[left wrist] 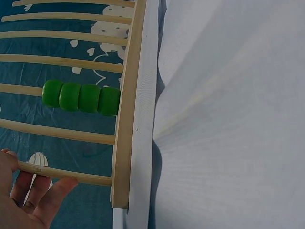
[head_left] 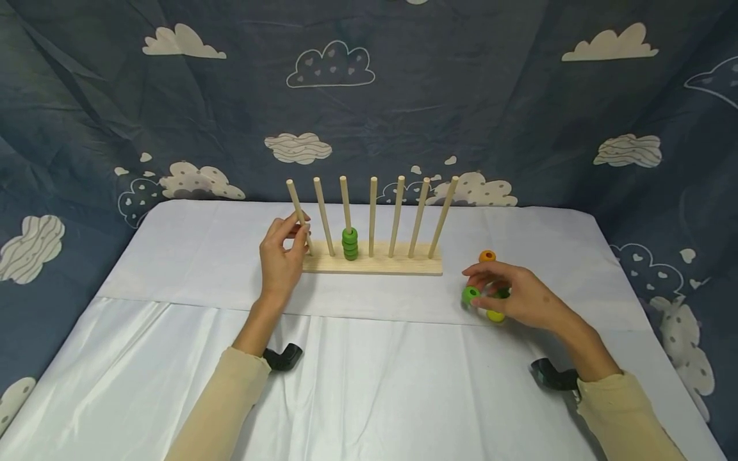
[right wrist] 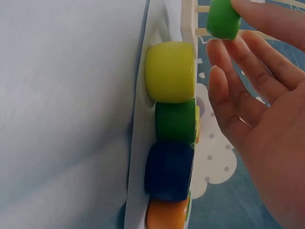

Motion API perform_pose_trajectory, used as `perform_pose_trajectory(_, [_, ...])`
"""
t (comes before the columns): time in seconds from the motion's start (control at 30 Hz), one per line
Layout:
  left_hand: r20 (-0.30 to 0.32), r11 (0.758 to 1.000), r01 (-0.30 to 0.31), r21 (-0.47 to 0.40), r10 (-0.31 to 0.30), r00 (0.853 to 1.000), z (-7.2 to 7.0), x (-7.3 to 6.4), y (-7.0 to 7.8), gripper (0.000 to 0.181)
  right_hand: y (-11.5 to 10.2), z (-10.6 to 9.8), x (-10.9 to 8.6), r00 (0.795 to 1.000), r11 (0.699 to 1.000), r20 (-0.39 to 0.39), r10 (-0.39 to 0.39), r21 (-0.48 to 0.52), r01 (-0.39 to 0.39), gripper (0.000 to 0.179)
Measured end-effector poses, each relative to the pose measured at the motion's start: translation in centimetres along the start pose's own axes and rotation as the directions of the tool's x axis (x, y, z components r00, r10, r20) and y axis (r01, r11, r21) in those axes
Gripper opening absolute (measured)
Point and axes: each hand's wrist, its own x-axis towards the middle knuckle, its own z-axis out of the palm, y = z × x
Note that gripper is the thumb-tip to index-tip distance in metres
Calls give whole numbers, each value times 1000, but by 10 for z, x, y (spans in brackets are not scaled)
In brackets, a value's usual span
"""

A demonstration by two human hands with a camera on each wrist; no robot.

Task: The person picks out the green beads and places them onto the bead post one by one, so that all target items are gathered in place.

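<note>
A wooden board with a row of several upright pegs stands toward the back of the table. My left hand holds the leftmost peg between thumb and fingers, low on its length. On the third peg from the left sits a stack of several green beads, resting on the board. To the right of the board, my right hand pinches a light green bead, raised above the cloth. Beneath that hand lie a yellow bead, a dark green bead and a blue bead.
An orange bead lies just beyond the right hand. White cloth covers the table, with a seam running across it. A dark cloud-patterned curtain hangs behind. Black wrist cameras stick out beside both sleeves.
</note>
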Motion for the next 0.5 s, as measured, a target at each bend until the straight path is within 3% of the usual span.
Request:
perform_pose_trajectory(0.2, [-5,1000,3,-6,-3,1000,0,-2,0,18,-4,1,5,1000,995,-13,-22,93,23,53])
perform_pose_trajectory(0.37, [0,1000,-1,-27,1,1000,0,-1,-1,19,-7,1,8,999,979,-7,36,201,-34,51])
perform_pose_trajectory(0.5, [1,1000,0,-22,0,1000,0,0,-1,19,-9,2,10,998,980,-34,52,193,-44,49])
